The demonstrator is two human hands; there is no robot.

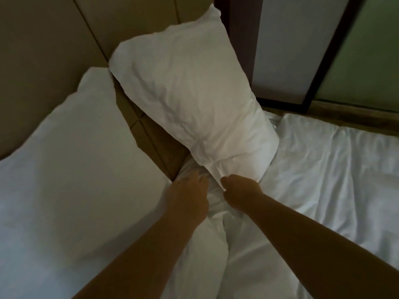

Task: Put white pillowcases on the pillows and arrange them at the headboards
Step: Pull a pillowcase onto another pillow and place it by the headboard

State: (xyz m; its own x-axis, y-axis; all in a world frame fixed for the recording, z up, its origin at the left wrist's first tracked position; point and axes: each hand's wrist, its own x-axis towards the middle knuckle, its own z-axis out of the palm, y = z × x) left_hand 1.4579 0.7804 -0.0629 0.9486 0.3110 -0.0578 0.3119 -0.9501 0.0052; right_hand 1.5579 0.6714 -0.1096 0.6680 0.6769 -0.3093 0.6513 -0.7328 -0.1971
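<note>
The cased pillow (pixel 190 100) leans on the headboard (pixel 43 50), far centre; the right hand (pixel 241 190) pinches its near hem, the left hand (pixel 187 197) lies straight-fingered beside it; next, probably, tuck the hem and settle it.

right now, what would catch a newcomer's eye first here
A big white pillow stands tilted against the tan headboard, centre frame. Below it the right hand pinches its lower hem while the left hand reaches in beside it. A second pillow lies at left.
</note>
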